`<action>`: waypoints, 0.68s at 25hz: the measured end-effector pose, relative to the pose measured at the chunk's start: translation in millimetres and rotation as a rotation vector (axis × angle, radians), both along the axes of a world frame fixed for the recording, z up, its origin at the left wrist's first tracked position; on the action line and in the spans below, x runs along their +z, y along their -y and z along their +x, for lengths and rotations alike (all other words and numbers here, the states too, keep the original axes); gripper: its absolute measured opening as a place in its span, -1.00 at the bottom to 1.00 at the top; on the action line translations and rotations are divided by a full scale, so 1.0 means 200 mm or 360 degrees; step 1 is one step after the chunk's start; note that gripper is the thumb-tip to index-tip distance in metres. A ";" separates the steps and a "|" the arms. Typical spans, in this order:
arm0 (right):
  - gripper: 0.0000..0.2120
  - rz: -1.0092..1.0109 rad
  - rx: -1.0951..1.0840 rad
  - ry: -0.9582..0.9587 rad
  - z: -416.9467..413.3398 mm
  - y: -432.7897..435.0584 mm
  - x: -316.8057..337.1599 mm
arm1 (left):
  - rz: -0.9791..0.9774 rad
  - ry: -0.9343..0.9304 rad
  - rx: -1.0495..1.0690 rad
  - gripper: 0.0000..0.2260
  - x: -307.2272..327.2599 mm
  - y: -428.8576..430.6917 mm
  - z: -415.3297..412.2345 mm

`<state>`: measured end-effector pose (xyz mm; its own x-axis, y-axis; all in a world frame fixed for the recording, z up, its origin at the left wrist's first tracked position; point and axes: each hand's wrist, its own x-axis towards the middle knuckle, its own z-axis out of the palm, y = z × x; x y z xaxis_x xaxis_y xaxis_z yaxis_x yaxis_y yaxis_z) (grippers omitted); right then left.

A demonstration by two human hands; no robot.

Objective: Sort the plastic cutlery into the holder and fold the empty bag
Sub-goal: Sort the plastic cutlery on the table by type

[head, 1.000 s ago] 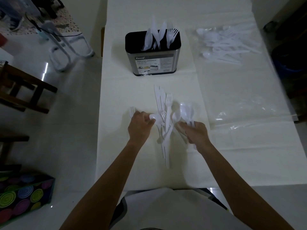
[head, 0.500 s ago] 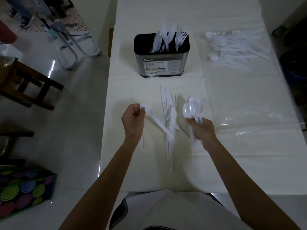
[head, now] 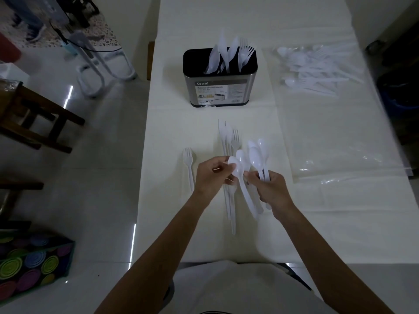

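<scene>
At mid-table, the right hand (head: 271, 189) is clamped on a fan of white plastic spoons (head: 258, 155), and the left hand (head: 213, 174) pinches one more spoon's bowl against them. Risk: loose, slick handles could splay and slip during the hand-over. A lone white fork (head: 188, 164) and a knife-and-fork pile (head: 229, 141) lie just beside. The black-rimmed steel holder (head: 220, 89) stands beyond, path open; the clear plastic bag (head: 317, 69) at far right still holds cutlery.
</scene>
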<state>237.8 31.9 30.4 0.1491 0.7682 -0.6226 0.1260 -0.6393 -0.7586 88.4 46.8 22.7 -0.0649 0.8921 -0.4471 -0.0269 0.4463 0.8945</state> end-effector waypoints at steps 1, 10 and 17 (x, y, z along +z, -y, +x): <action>-0.80 0.0003 0.0021 0.0004 0.00 0.01 0.00 | 0.0005 -0.0009 -0.0015 -0.82 0.00 0.00 0.00; -0.66 -0.0035 0.0257 -0.0235 0.04 0.13 -0.01 | 0.0017 -0.0119 -0.0063 -0.90 0.02 0.02 0.01; -0.69 -0.0171 0.0322 -0.0709 0.06 0.16 0.01 | 0.0097 -0.0234 -0.0015 -0.93 0.03 0.01 0.09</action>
<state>249.4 -0.5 32.1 -0.2946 0.6825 -0.6689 -0.0657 -0.7128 -0.6983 105.9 45.5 29.4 -0.1169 0.9182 -0.3785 0.1101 0.3907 0.9139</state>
